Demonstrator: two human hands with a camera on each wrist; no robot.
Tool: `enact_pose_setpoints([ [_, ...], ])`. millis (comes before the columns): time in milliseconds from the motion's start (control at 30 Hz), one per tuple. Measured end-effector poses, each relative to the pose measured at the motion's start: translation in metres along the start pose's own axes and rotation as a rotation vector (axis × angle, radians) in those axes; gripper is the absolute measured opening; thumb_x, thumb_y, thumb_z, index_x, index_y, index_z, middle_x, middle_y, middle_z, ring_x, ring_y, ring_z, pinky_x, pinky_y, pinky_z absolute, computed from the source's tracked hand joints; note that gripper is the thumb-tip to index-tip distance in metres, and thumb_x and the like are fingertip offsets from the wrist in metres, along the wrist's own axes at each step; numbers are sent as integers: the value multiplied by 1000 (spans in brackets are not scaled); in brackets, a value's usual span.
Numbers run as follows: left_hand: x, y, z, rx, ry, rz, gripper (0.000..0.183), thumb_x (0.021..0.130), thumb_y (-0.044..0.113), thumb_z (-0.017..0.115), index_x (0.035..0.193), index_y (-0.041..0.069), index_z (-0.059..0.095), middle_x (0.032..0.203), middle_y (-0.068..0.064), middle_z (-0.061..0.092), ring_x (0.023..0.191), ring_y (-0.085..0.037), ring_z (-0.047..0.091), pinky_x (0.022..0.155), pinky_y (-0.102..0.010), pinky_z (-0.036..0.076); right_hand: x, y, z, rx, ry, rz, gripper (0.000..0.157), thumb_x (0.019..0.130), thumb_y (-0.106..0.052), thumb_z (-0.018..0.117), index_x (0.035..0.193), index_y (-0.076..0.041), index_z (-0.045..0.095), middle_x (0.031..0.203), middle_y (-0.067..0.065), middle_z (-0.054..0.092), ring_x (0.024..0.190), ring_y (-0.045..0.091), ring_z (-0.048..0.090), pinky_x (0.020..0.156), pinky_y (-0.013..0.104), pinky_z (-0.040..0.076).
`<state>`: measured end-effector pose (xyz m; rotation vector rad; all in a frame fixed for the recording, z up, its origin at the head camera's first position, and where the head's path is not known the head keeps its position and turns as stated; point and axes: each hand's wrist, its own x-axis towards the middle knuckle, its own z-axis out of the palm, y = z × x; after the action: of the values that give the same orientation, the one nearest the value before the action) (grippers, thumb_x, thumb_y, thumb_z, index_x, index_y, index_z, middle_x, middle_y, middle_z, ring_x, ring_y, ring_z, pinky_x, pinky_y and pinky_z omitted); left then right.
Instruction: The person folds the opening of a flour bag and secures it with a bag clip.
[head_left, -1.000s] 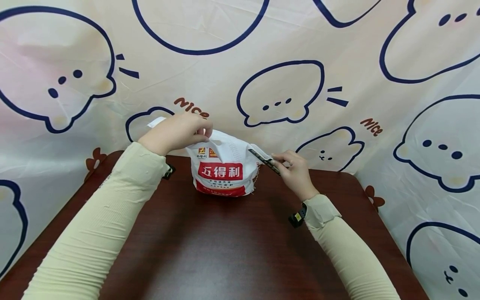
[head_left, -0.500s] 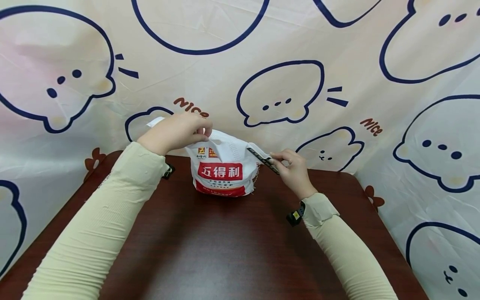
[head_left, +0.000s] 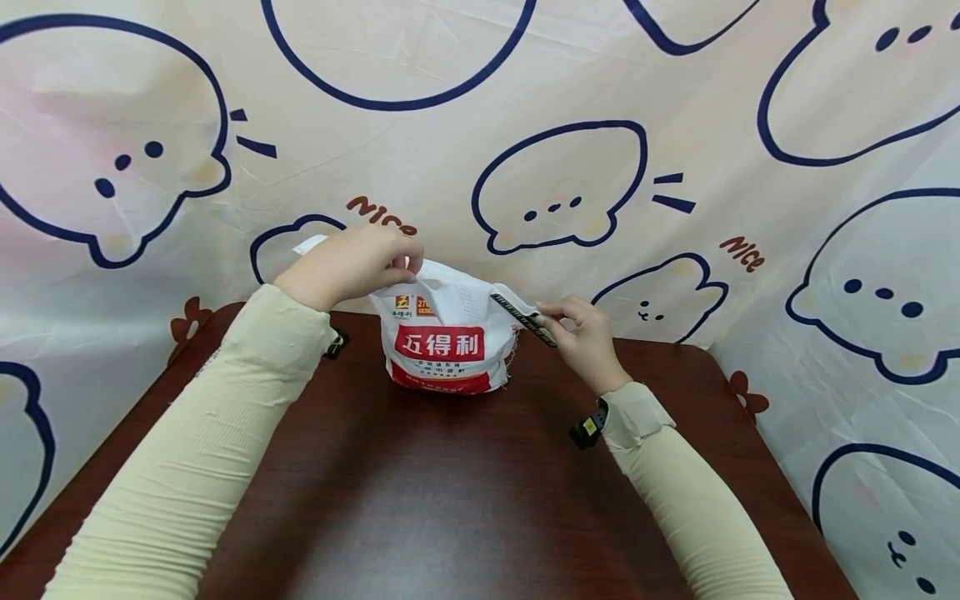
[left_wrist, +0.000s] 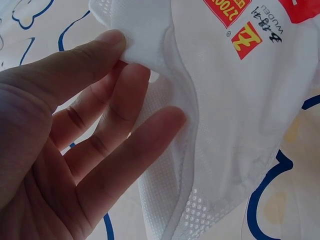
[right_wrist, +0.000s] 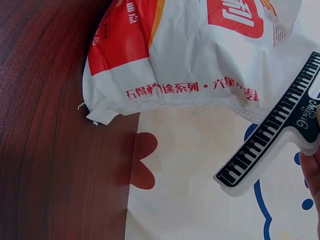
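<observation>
A white plastic flour sack (head_left: 442, 312) with red panels and Chinese lettering stands at the table's far side. My left hand (head_left: 352, 265) pinches its folded top edge between thumb and fingers. In the left wrist view, the thumb presses the white sack (left_wrist: 235, 115) at its hem while other fingers reach along its mouth. My right hand (head_left: 588, 343) pinches a black-and-white piano-keyboard clip (head_left: 522, 317) at the sack's upper right corner. In the right wrist view, the clip (right_wrist: 272, 122) slants beside the sack; only part of the right hand (right_wrist: 313, 175) shows. Whether it bites the plastic, I cannot tell.
A dark reddish-brown table (head_left: 435, 483) lies under the sack. Behind and along both sides hangs a pale cloth (head_left: 420, 167) printed with blue cartoon outlines. Each wrist carries a small black camera, such as the right wrist camera (head_left: 588, 427).
My right hand and the piano-keyboard clip have shifted slightly left and up, along the sack's corner. The left hand keeps its pinch, and the sack stays in place.
</observation>
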<state>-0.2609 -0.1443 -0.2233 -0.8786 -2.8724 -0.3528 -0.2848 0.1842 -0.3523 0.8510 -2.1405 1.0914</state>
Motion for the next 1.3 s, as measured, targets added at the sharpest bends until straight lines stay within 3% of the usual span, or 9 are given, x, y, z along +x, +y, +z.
enact_pose_setpoints([
  [233,0,1,-1,-6,-1,-7,9,94,10,73,101,9,68,94,-12,68,88,-29,63,81,-46,56,2,-1,1,30,-1,12,17,86,3,77,103,-1,79,93,12,73,85,25,68,72,18,50],
  [367,-1,2,-2,-3,-4,-4,9,94,11,73,101,9,68,94,-12,68,88,-29,63,81,-46,56,4,-2,4,56,-2,19,17,86,3,77,102,0,78,94,13,74,87,26,69,75,16,50],
  [567,1,1,-1,7,-8,-6,9,94,12,73,101,10,67,94,-11,68,87,-29,63,80,-45,57,7,-2,7,64,11,10,16,84,5,78,101,3,78,94,16,73,87,29,69,68,16,46],
  [1300,1,-1,1,12,23,8,9,93,10,73,98,10,66,90,-10,67,85,-28,62,79,-45,56,14,-3,13,116,-3,38,16,85,4,78,100,1,79,94,13,75,85,26,69,71,15,49],
])
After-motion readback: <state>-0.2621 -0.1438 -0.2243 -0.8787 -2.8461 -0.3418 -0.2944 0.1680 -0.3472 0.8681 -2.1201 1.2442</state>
